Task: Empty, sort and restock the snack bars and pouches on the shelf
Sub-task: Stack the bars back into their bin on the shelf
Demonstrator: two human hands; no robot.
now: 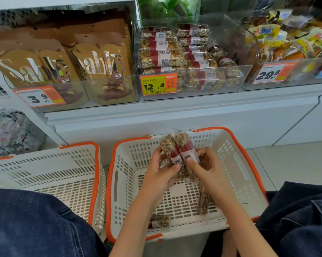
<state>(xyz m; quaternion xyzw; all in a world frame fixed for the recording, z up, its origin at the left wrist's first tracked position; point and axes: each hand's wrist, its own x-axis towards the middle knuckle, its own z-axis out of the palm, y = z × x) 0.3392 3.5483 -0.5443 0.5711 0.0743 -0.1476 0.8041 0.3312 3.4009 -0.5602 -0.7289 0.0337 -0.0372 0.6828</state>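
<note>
Both my hands hold nut snack bars with red labels over the white basket with orange rim (243, 175). My left hand (161, 173) grips one bar (168, 146); my right hand (207, 169) grips the bar beside it (183, 141). The two bars touch and point up towards the shelf. Two more bars lie in the basket: one (203, 203) under my right wrist, one (159, 220) near the front wall. On the shelf, a clear bin (193, 89) holds stacked bars of the same kind (162, 56).
A second white basket (45, 169), with nothing in it, stands to the left. A clear bin of gold Sablé pouches (93, 65) is on the shelf's left, a bin of yellow-wrapped snacks (286, 43) on its right. My knees in dark denim flank the baskets.
</note>
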